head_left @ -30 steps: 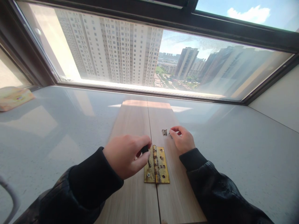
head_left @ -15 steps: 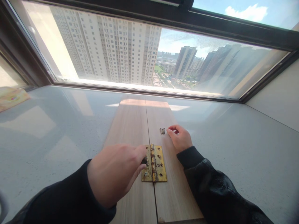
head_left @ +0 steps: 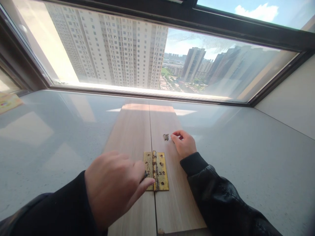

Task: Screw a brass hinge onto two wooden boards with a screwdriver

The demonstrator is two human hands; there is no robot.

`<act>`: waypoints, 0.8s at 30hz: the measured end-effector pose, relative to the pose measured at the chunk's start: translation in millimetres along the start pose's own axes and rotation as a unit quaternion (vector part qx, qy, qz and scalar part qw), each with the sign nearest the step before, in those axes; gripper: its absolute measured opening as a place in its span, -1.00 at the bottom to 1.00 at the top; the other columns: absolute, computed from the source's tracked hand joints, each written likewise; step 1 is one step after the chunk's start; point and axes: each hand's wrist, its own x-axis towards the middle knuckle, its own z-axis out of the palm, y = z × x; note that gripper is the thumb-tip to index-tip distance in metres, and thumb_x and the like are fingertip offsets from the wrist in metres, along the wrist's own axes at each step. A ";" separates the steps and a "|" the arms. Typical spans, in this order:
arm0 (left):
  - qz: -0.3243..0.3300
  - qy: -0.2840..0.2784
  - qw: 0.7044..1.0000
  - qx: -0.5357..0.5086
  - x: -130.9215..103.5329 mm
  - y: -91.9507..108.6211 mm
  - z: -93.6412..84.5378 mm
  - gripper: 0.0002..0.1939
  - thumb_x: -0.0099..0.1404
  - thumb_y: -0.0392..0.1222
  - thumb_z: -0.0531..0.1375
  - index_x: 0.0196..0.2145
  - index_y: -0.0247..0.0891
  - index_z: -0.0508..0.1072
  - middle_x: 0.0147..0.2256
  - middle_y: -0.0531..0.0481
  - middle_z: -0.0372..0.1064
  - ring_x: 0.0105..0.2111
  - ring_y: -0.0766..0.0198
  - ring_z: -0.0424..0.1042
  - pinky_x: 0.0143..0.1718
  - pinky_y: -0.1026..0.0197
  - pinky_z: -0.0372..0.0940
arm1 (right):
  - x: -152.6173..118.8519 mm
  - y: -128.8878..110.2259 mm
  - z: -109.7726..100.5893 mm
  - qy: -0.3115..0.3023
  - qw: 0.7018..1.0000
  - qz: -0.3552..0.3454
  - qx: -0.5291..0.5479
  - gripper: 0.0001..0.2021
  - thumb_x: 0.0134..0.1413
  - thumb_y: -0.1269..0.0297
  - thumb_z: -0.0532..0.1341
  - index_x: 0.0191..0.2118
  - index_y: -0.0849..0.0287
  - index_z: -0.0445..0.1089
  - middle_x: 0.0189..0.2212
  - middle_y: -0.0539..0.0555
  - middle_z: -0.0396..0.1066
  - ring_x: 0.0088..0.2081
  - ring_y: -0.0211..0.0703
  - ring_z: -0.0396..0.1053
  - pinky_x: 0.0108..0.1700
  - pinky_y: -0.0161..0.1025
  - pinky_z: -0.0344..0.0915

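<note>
From the head view, my left hand (head_left: 115,183) is curled around a dark thing (head_left: 144,176), mostly hidden, over the hinge (head_left: 161,177) bridging the boards (head_left: 131,131), nearer their near edge. My right hand (head_left: 185,144) is pinched shut beside the screws (head_left: 166,137) — bunched probably for easy reach — contents unclear.

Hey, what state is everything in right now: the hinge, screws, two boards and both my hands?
Hinge: opened flat, lying across the seam; right leaf's holes look unfilled.
Screws: loose, bunched on the right board.
Left board: flat, beside the right one.
Right board: flat.
Left hand: closed around a mostly hidden dark object.
Right hand: fingertips pinched beside the screws; contents unclear.
</note>
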 end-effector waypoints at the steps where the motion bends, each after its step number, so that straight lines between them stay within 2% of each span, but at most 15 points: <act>1: -0.003 -0.004 1.000 0.001 0.0 -3.3 2.8 -0.55 0.30 0.08 -0.06 -0.64 -0.19 0.24 -0.71 0.01 0.22 -0.71 0.15 0.22 -0.65 0.22 -0.12 | 0.1 0.0 -0.1 0.000 1.000 0.001 0.001 -0.79 -0.16 0.13 0.14 -0.49 0.15 0.41 -0.52 0.03 0.40 -0.45 -0.15 0.26 -0.33 -0.21 0.17; 3: -0.025 -0.022 0.999 0.015 0.5 -7.5 6.1 -0.47 0.29 0.17 -0.12 -0.67 -0.20 0.24 -0.72 -0.01 0.21 -0.72 0.17 0.21 -0.65 0.23 -0.17 | 0.3 0.0 -0.2 0.001 1.000 0.003 0.002 -0.79 -0.16 0.13 0.14 -0.50 0.15 0.41 -0.52 0.03 0.39 -0.45 -0.14 0.26 -0.33 -0.20 0.17; 4: -0.033 -0.029 0.999 0.022 0.9 -7.8 6.3 -0.50 0.28 0.17 -0.07 -0.64 -0.21 0.25 -0.70 0.00 0.23 -0.71 0.18 0.23 -0.64 0.23 -0.17 | 0.3 -0.1 -0.2 0.001 1.000 0.003 0.003 -0.79 -0.16 0.13 0.14 -0.50 0.15 0.41 -0.52 0.03 0.39 -0.45 -0.14 0.26 -0.33 -0.20 0.17; 7: -0.031 -0.039 0.999 -0.012 1.3 -2.0 2.7 -0.83 0.18 -0.07 0.17 -0.37 -0.22 0.33 -0.54 0.05 0.32 -0.60 0.20 0.32 -0.62 0.24 -0.10 | 0.4 -0.1 0.2 0.000 1.000 0.004 0.004 -0.79 -0.17 0.13 0.14 -0.50 0.15 0.41 -0.53 0.03 0.39 -0.46 -0.14 0.26 -0.33 -0.20 0.17; 9: -0.010 -0.043 0.996 -0.072 0.9 3.1 0.0 -0.81 0.14 -0.27 0.18 -0.25 -0.18 0.29 -0.45 0.09 0.33 -0.53 0.23 0.34 -0.59 0.25 -0.02 | 0.5 0.1 0.6 0.000 1.000 0.003 0.006 -0.79 -0.16 0.14 0.14 -0.50 0.15 0.41 -0.53 0.03 0.39 -0.46 -0.15 0.25 -0.33 -0.20 0.17; 11: 0.025 -0.049 0.993 -0.107 0.4 4.5 -0.9 -0.87 0.16 -0.34 0.13 -0.31 -0.19 0.28 -0.44 0.10 0.32 -0.52 0.25 0.32 -0.57 0.25 0.03 | 0.5 0.6 1.0 0.000 1.000 0.003 0.008 -0.79 -0.16 0.14 0.14 -0.50 0.15 0.41 -0.52 0.03 0.40 -0.46 -0.15 0.25 -0.33 -0.21 0.17; 14: 0.072 -0.033 0.992 -0.101 0.2 -0.6 -0.1 -0.92 0.20 -0.30 0.16 -0.40 -0.22 0.28 -0.48 0.08 0.30 -0.54 0.24 0.29 -0.57 0.22 0.06 | 0.6 1.8 1.1 0.001 1.000 0.002 0.010 -0.79 -0.16 0.14 0.13 -0.49 0.15 0.41 -0.52 0.03 0.40 -0.46 -0.16 0.25 -0.33 -0.21 0.17; 20: 0.107 0.055 0.992 -0.027 1.7 -4.7 -2.3 -0.81 0.19 -0.18 0.19 -0.52 -0.20 0.25 -0.61 0.09 0.22 -0.59 0.20 0.22 -0.59 0.18 0.05 | 0.8 3.2 1.2 0.003 1.000 0.003 0.011 -0.81 -0.16 0.16 0.14 -0.50 0.15 0.41 -0.53 0.02 0.40 -0.46 -0.16 0.25 -0.33 -0.21 0.17; 24: 0.087 0.079 0.993 0.004 3.2 0.1 -2.1 -0.66 0.26 -0.04 0.08 -0.61 -0.20 0.21 -0.66 0.07 0.21 -0.63 0.22 0.20 -0.57 0.17 0.03 | 0.6 2.9 1.7 0.004 1.000 0.003 0.013 -0.80 -0.16 0.15 0.14 -0.50 0.15 0.41 -0.53 0.03 0.40 -0.46 -0.16 0.25 -0.33 -0.21 0.17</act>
